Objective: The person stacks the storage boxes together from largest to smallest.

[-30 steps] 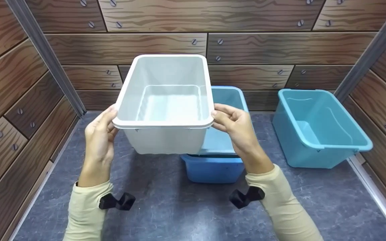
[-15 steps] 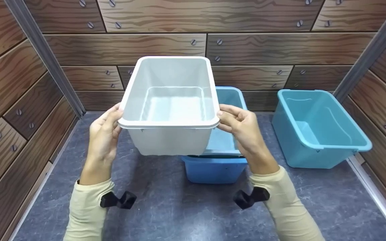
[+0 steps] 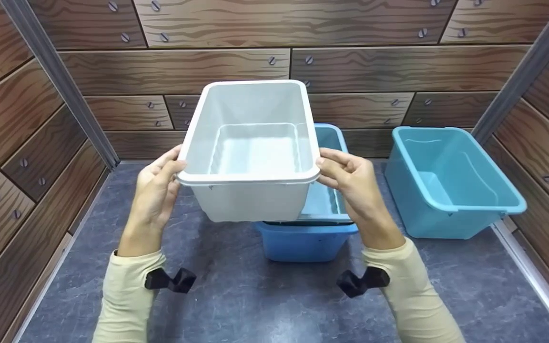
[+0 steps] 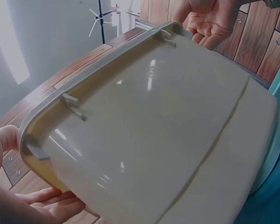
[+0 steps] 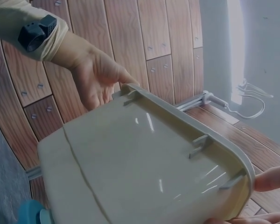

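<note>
Sleeves [image 3: 129,300] of pale yellow are seen at the lower left and lower right of the head view, and a small black device [image 3: 170,280] is fixed at the left cuff, with a matching one [image 3: 363,282] at the right. Just above, at centre left, the left hand [image 3: 153,195] is raised to the near left corner of a white bin [image 3: 250,202]; its thumb is laid at the rim and its fingers are bent partway beneath, so the rim is pinched between them. On the other side, right of centre, the near right corner is pinched likewise by the right hand [image 3: 353,183], with the thumb on the rim and the fingers curled under it.

The white bin is held up in the middle of the frame, its inside tipped toward the head camera; its outer bottom and the ribs under its rim are shown in both wrist views. Behind and below it, a light blue bin [image 3: 322,200] is partly hidden, set in the top of a darker blue bin [image 3: 308,243]. On the dark grey surface [image 3: 236,295], well apart at the right, a turquoise bin [image 3: 465,221] is placed upright. Across the top of the frame, the background is filled by a wood-patterned wall [image 3: 188,71].
</note>
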Available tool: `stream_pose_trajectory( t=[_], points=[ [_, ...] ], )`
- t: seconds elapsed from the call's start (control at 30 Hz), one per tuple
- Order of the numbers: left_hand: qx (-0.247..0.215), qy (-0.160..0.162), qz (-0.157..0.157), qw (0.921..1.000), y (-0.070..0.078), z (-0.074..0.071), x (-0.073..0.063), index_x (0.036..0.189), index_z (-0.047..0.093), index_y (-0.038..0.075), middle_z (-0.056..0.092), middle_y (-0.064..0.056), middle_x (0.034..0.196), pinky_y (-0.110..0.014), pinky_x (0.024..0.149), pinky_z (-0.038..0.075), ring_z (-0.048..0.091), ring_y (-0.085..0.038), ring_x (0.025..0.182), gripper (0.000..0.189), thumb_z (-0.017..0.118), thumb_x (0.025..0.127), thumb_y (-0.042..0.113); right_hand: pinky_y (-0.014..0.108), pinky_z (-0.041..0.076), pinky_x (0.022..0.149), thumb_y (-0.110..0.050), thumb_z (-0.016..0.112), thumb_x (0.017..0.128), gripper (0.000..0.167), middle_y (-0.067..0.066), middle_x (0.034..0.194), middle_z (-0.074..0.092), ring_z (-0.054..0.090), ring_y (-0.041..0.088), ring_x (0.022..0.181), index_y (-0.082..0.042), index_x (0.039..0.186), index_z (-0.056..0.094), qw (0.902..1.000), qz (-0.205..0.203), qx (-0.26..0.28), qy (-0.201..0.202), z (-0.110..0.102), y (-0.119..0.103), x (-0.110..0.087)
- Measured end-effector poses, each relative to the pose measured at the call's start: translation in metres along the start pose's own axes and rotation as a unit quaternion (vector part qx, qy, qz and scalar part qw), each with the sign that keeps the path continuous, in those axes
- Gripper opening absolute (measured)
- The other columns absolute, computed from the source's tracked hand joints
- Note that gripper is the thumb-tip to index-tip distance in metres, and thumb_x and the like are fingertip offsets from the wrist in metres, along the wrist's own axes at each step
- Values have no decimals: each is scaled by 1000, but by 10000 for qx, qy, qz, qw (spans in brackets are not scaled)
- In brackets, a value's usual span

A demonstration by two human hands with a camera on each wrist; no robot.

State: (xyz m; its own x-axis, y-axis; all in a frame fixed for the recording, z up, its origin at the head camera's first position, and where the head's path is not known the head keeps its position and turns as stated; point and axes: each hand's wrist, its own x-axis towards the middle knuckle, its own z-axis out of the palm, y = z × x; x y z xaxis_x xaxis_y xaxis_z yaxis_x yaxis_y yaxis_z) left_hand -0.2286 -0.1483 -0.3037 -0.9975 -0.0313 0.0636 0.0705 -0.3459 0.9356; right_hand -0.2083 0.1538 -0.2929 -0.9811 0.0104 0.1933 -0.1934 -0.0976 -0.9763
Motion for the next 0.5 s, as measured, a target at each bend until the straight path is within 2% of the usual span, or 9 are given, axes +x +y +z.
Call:
stream_pose_trajectory(
  t=[0.17,0.37,0.5],
  points=[
    [-170,91,178,9997,-1,3,1,141,37,-12,50,-19,135,-15,81,55,65,-7,91,55,43,87,-2,18,57,84,1,54,92,37,33,126,59,71,9,96,14,126,54,9996,-48,-243,114,-2,-1,0],
    [-455,111,342,9983,-4,6,1,138,38,-17,62,-8,114,-15,77,57,66,-8,86,55,44,85,-5,17,54,90,0,51,93,44,32,138,50,65,8,107,12,135,47,9997,-77,-219,-39,-4,-2,2],
    [-523,31,361,9980,-4,8,1,137,37,-18,66,-5,105,-15,77,57,67,-8,84,55,45,84,-5,21,53,97,-2,50,93,47,30,143,46,58,22,124,11,137,43,9997,-142,-116,-136,-6,-4,6]
  ],
)
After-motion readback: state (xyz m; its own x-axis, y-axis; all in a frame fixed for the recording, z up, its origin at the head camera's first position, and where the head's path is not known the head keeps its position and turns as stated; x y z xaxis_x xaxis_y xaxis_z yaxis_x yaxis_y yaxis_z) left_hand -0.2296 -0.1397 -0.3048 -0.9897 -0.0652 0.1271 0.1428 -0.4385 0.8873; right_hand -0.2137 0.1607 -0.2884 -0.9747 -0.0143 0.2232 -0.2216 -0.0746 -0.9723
